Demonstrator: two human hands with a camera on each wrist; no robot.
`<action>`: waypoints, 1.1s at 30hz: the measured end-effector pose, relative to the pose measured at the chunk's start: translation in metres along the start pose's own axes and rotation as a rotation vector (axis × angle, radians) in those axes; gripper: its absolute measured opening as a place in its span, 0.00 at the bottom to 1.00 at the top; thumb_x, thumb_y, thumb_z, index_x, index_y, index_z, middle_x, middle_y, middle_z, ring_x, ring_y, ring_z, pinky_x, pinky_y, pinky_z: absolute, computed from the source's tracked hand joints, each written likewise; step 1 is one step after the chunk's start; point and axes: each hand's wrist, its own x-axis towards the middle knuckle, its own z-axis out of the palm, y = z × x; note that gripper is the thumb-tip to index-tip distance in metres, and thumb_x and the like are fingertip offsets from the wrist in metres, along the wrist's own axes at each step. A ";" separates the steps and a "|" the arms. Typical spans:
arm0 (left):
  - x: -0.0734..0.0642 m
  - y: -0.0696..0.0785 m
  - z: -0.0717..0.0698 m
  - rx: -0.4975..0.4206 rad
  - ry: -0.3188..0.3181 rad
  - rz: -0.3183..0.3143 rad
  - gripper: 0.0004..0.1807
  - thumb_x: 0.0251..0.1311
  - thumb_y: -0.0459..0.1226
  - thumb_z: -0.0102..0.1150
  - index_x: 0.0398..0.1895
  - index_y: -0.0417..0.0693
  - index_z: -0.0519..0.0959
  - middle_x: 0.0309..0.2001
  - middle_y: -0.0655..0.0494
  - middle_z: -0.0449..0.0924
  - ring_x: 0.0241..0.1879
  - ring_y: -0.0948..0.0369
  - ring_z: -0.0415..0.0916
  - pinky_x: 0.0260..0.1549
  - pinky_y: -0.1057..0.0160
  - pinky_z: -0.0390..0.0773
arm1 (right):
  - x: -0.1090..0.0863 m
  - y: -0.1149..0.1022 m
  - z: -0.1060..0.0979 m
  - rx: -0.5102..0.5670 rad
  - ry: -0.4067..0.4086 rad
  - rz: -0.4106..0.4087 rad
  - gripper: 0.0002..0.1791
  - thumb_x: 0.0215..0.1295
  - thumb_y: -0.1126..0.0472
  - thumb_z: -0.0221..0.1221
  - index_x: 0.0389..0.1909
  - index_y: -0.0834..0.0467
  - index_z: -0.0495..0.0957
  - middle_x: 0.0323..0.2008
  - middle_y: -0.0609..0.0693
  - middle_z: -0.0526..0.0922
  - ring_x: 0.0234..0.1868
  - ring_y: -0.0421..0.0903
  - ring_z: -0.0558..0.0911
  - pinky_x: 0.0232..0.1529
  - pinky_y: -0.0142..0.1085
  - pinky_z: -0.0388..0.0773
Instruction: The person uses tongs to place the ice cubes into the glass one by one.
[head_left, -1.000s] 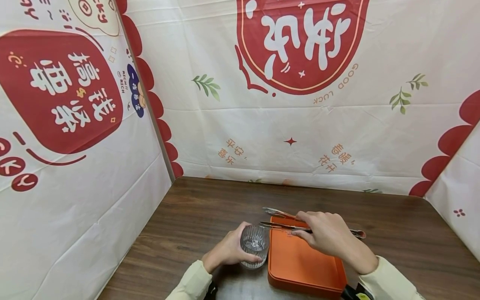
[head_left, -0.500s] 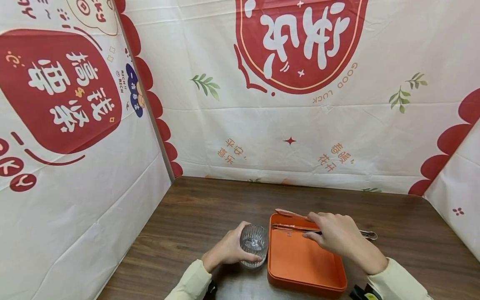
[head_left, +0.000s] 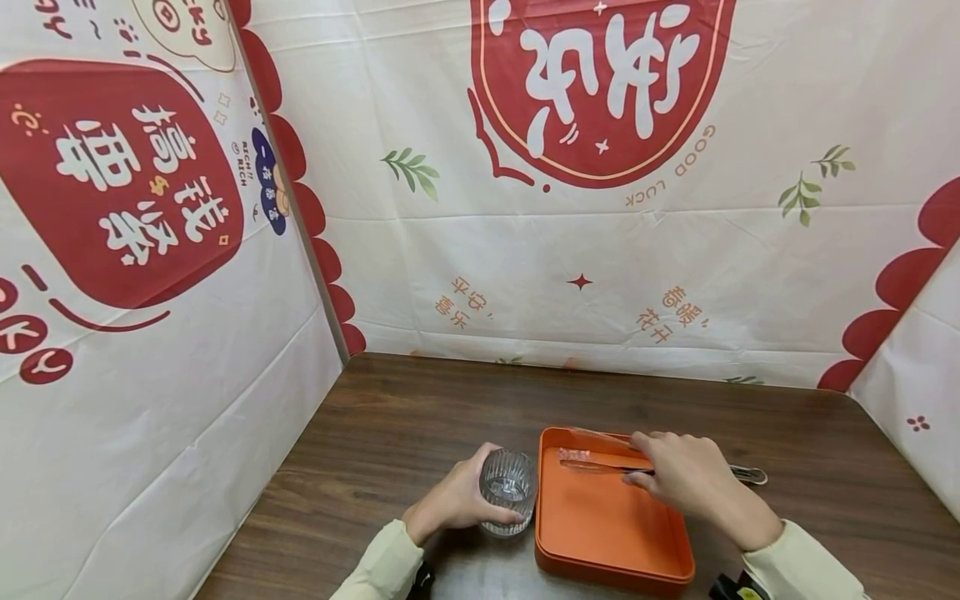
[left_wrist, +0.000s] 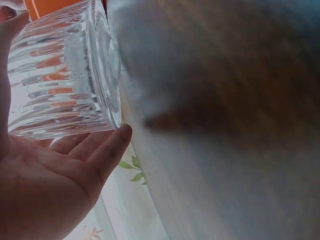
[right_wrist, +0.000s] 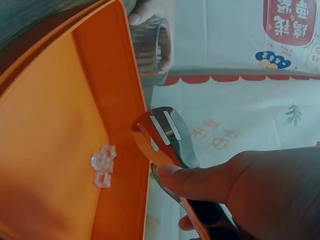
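Note:
My left hand (head_left: 457, 493) grips a clear ribbed glass tumbler (head_left: 508, 492), thumb on the near side and fingers round the far side. In the left wrist view the fingertips reach the tumbler's base. My right hand (head_left: 693, 475) holds metal tongs (head_left: 600, 468) over the far part of an orange tray (head_left: 611, 537), their arms apart. The right wrist view shows a slotted tong head (right_wrist: 165, 132) with nothing gripped in it. Several small clear pieces like ice cubes (right_wrist: 103, 165) lie in the tray near its wall, beside the tong tips.
The tumbler stands close against the tray's left side. Both are on a dark wood-grain table (head_left: 390, 417). A printed white cloth (head_left: 600, 267) hangs behind the table, and another printed cloth (head_left: 247, 375) rises along its left edge.
My right hand has moved right with the tongs, bringing their tips from beside the tumbler's rim to over the tray. The clear pieces now show in the tray. My left hand and the tumbler stay put.

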 end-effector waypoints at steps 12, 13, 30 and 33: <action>0.000 -0.001 0.000 -0.011 -0.006 -0.007 0.45 0.37 0.54 0.82 0.59 0.57 0.67 0.43 0.58 0.82 0.41 0.67 0.79 0.43 0.65 0.78 | 0.006 0.006 0.011 -0.022 -0.087 0.032 0.22 0.53 0.43 0.70 0.41 0.53 0.79 0.32 0.45 0.84 0.26 0.48 0.80 0.21 0.46 0.72; 0.001 -0.001 0.000 -0.012 -0.006 -0.007 0.45 0.37 0.53 0.82 0.59 0.58 0.67 0.43 0.58 0.82 0.41 0.67 0.79 0.43 0.65 0.78 | 0.007 0.006 0.011 -0.022 -0.097 0.036 0.22 0.53 0.43 0.70 0.41 0.53 0.79 0.32 0.45 0.84 0.25 0.48 0.80 0.21 0.46 0.72; 0.000 0.000 -0.001 -0.022 -0.004 -0.006 0.46 0.37 0.52 0.82 0.60 0.55 0.67 0.43 0.56 0.83 0.41 0.65 0.80 0.43 0.65 0.78 | 0.016 0.011 0.022 -0.006 -0.200 0.059 0.19 0.56 0.44 0.70 0.38 0.53 0.79 0.26 0.45 0.81 0.21 0.44 0.76 0.20 0.42 0.71; 0.000 0.000 -0.002 -0.019 -0.003 0.000 0.46 0.37 0.52 0.82 0.60 0.53 0.67 0.43 0.55 0.83 0.41 0.65 0.80 0.43 0.65 0.78 | 0.017 0.011 0.021 -0.006 -0.210 0.059 0.18 0.56 0.44 0.69 0.37 0.52 0.79 0.26 0.46 0.81 0.21 0.45 0.76 0.20 0.43 0.72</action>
